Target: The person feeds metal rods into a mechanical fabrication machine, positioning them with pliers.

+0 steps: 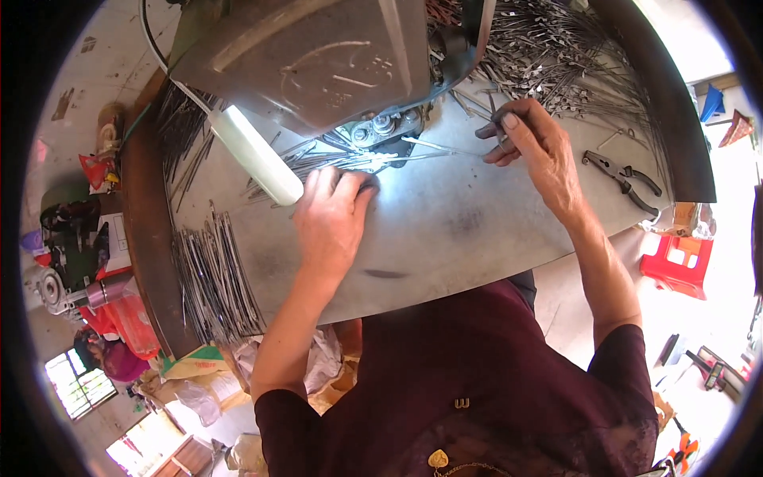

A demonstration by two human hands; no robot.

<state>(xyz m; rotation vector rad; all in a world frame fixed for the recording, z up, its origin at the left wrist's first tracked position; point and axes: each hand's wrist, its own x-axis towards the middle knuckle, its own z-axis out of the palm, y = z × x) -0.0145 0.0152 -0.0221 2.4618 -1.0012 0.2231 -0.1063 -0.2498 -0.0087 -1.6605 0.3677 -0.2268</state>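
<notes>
My left hand (330, 211) rests on the worktable with its fingers bent down against a loose bunch of thin metal rods (338, 160) under the machine head. Its fingertips are partly hidden, and the thumb lies close to the fingers. To the right, my right hand (536, 151) is raised over the table, thumb and fingers pinched. A thin metal rod (445, 149) runs from its fingers toward the machine's lower tooling (381, 127). Another short dark piece sticks up by the fingertips. The heavy grey-brown machine head (318, 67) hangs above the bunch.
A white tube lamp (256, 157) slants beside my left hand. More rods (214, 278) lie in a row at the left edge. A large heap of flat-ended rods (548, 56) covers the back right. Pliers (624, 179) lie at right. A red stool (675, 266) stands beyond.
</notes>
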